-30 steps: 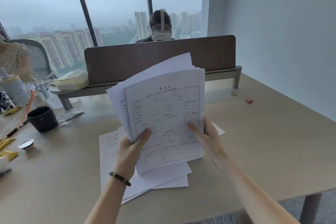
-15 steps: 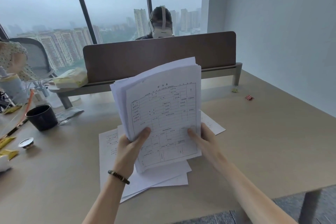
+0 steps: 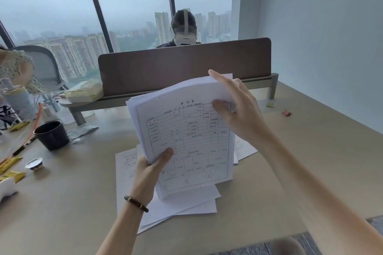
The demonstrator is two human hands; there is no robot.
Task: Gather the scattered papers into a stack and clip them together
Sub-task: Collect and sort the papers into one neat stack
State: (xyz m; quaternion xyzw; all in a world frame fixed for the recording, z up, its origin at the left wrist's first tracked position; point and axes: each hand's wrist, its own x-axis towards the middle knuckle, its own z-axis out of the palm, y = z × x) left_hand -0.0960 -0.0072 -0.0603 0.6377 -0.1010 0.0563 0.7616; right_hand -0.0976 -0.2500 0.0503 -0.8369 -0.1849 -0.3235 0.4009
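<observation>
Left hand (image 3: 148, 170): thumb pressed on the printed top sheet, fingers hidden behind, pinching the lower left edge of the held stack (image 3: 186, 141). Right hand (image 3: 238, 109): thumb flat on the upper right corner, index finger stretched along the top edge, squaring the sheets. Stack raised and tilted above the desk (image 3: 310, 161), edges fanned at the upper left, not yet flush. Beneath it, loose papers (image 3: 128, 176) lying scattered on the desk, not yet gathered. Well apart, near the divider's right end, a yellow clip (image 3: 270, 104) and a red clip (image 3: 287, 112), untouched. Judged roughly midway: part gathered, remainder to collect, align, then clip.
</observation>
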